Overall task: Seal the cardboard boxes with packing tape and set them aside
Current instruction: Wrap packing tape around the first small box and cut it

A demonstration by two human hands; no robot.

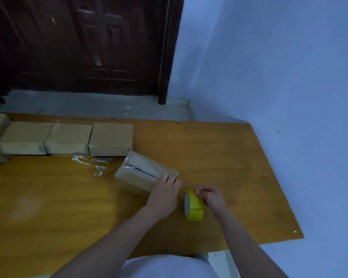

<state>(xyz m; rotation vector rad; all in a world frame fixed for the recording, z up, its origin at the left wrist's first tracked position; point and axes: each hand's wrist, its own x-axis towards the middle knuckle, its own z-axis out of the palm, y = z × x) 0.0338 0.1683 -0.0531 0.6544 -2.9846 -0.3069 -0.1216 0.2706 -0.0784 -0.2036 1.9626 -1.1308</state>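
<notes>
Nearest the camera, a white garment fills the bottom edge, and both bare forearms reach forward over the wooden board. The yellow tape roll stands on its edge on the board and serves as the landmark here. The right hand sits against the roll's far right side, fingers curled and pinching at its upper rim. Just left of the roll, the left hand holds the near end of a cardboard box, fingers curled over that end. The box lies skewed on the board, its top seam showing as a dark slit, so it looks not fully sealed; what is inside cannot be seen.

Right of the roll, bare board runs to its right edge, which sits beside the blue wall. Left of the roll lies a wide bare stretch of board.

Farther left and beyond the roll, a scrap of clear tape lies on the board. Behind it, a row of closed boxes sits side by side along the board's far edge. Beyond them stand the pale floor and a dark wooden door.
</notes>
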